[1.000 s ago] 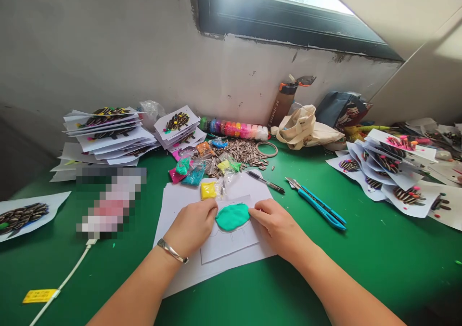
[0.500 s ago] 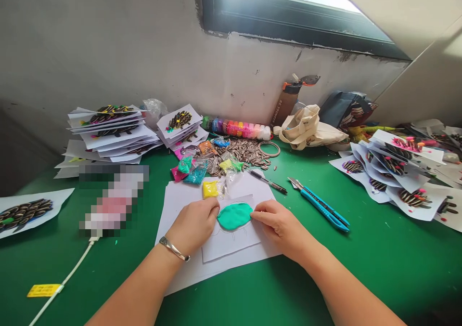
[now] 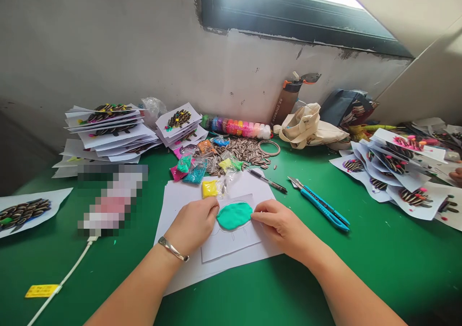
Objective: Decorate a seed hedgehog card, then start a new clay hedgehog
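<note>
Green clay [image 3: 234, 215] — long axis left-to-right, right end farther — left hand [image 3: 195, 223], right hand [image 3: 283, 226], grip closed

The green clay [image 3: 234, 215], a flattened oval (slightly uneven on top), lies flat on the small white sheet [image 3: 231, 249], which bears thin drawn lines

Showing, on a table [image 3: 375, 268], clay [image 3: 234, 215] on a sheet [image 3: 229, 250] between left hand [image 3: 193, 222] and right hand [image 3: 283, 227], with packets [image 3: 196, 173] behind, seeds [image 3: 250, 150] farther back, a cutter [image 3: 323, 205] rightward and possibly a phone [image 3: 114, 198] leftward.
</note>
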The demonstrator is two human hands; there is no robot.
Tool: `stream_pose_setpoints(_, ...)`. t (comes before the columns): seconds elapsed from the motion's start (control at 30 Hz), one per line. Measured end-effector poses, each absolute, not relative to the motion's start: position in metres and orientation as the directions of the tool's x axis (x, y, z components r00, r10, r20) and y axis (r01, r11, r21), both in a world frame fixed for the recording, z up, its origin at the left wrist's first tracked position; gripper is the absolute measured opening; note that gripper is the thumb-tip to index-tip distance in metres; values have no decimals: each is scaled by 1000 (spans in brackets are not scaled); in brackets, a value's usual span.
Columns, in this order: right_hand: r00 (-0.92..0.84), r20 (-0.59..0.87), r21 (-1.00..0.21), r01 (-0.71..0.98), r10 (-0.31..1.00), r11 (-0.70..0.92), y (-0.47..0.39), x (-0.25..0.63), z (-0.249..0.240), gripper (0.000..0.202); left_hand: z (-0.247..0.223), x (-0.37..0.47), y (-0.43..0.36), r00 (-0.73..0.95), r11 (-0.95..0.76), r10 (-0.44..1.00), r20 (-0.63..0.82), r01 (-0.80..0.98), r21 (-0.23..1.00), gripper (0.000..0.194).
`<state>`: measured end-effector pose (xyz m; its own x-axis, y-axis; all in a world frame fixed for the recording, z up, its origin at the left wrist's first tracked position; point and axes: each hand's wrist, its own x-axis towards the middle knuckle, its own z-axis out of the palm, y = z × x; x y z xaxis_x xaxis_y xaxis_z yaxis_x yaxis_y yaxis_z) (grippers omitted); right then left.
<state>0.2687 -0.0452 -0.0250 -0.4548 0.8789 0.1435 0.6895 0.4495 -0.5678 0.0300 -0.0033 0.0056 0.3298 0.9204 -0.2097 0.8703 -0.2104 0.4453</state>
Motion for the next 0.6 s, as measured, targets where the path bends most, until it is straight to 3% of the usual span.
stream_pose_setpoints(0.23, -428, 153, -614, 665, 891, 425, -44, 270, -24, 44, 6, 29, -4, 338, -224, 919, -202, 871, 438, 25)
stream_pose_setpoints(0.5, -490, 120, -558, 686, 863, 467, -46, 267, -18, 41, 7, 31, -5, 338, -227, 919, -202, 873, 432, 25)
stream_pose_setpoints(0.6, -469, 124, -610, 659, 875, 440, -46, 269, -18, 42, 7, 31, -4, 343, -232, 919, -197, 871, 433, 25)
